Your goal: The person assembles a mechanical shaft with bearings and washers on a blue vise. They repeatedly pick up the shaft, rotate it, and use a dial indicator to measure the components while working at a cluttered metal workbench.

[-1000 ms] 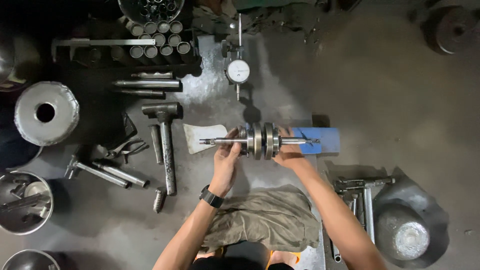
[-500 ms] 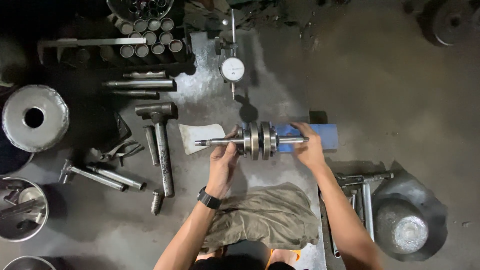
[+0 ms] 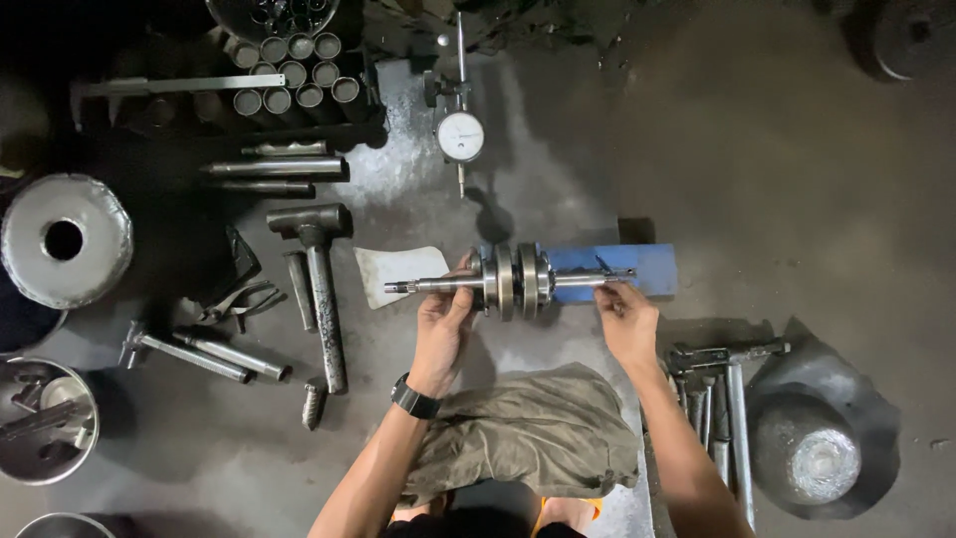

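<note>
We steady the crankshaft (image 3: 513, 281): left hand (image 3: 443, 324) fingers grip its left shaft, right hand (image 3: 627, 321) fingers pinch its right shaft end.

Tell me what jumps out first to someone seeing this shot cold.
The steel crankshaft at centre, lying horizontal, with the left hand under its left shaft and the right hand at its right end. Just above it stands a white-faced dial gauge. Left of centre lies a big hammer, handle toward the person.
</note>
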